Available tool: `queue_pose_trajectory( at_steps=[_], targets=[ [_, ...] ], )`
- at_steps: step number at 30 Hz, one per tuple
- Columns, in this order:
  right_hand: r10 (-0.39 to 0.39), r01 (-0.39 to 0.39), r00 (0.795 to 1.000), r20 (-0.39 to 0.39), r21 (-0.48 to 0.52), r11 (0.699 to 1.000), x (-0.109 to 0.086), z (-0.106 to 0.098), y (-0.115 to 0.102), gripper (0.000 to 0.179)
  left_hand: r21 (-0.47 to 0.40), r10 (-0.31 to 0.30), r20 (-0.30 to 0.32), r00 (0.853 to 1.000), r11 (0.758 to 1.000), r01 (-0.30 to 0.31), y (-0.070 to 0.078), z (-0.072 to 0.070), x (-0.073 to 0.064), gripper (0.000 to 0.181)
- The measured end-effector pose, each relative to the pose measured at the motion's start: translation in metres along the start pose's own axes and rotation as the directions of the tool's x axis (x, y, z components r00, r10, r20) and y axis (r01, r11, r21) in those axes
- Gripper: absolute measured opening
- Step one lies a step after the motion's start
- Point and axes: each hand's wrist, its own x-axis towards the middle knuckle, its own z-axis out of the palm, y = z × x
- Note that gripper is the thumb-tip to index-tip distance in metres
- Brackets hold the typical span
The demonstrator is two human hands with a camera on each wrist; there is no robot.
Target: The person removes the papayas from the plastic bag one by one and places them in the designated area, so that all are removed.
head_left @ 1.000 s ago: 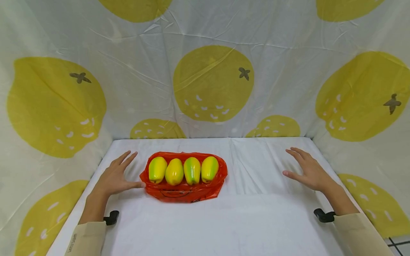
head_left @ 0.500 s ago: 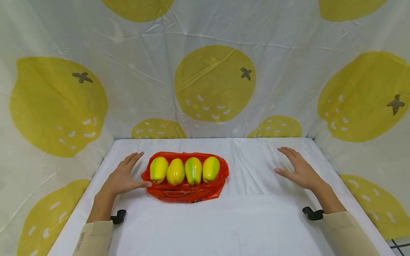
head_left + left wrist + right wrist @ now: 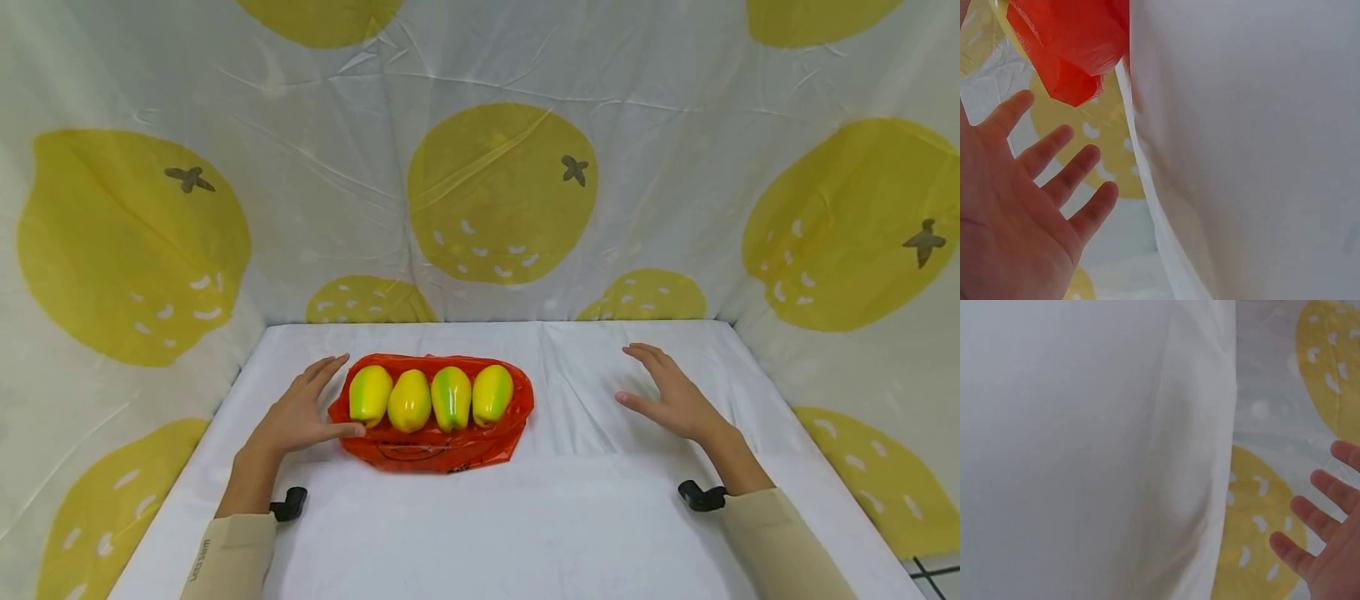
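Several glossy yellow-green oval fruits (image 3: 409, 402) lie in a row on a red plastic bag (image 3: 450, 455), left of the table's middle in the head view. My left hand (image 3: 298, 412) is at the bag's left end with fingers spread, and its thumb tip overlaps the bag's edge in this view. From the left wrist, the bag (image 3: 1079, 44) shows beyond the straight fingers, and the fruits are out of sight. My right hand (image 3: 671, 396) hangs over the table's right half, fingers extended and holding nothing. The right wrist view shows that hand (image 3: 1335, 544) with no object near it.
The table (image 3: 480, 533) has a white cloth. Lemon-print curtains (image 3: 495, 196) rise behind it and along both sides. A black strap-on device sits at each wrist. Tiled floor (image 3: 941, 583) shows at the lower right corner.
Both hands have moved inward: the left one rightward so its thumb now overlaps the bag more, the right one leftward across the table. The fruits and bag have stayed in place.
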Motion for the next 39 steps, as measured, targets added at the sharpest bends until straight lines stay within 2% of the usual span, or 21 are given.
queue_pose_trajectory(
  at_steps=[8, 15, 19, 28, 39],
  targets=[
    [-0.019, 0.018, 1.0, 0.022, 0.036, 0.999, 0.008, 0.012, -0.016, 0.081, -0.022, -0.007, 0.015, 1.0, 1.0, 0.008, 0.01, 0.007, 0.005, 0.124],
    [-0.053, 0.052, 0.998, 0.017, 0.081, 0.995, 0.016, 0.024, -0.032, 0.081, -0.076, -0.013, 0.032, 0.999, 0.997, 0.015, 0.012, 0.014, 0.011, 0.124],
    [-0.052, 0.05, 0.998, 0.018, 0.11, 0.993, 0.019, 0.031, -0.039, 0.081, -0.107, 0.007, 0.036, 0.999, 0.994, -0.003, 0.012, 0.018, 0.013, 0.125],
    [-0.038, 0.033, 0.999, 0.023, 0.175, 0.984, 0.029, 0.045, -0.057, 0.079, -0.152, 0.0, 0.058, 0.998, 0.988, 0.009, 0.017, 0.023, 0.014, 0.127],
    [-0.053, 0.047, 0.998, 0.026, 0.213, 0.976, 0.04, 0.065, -0.085, 0.076, -0.225, 0.034, 0.035, 0.999, 0.974, -0.026, 0.005, 0.026, 0.012, 0.124]
  ],
)
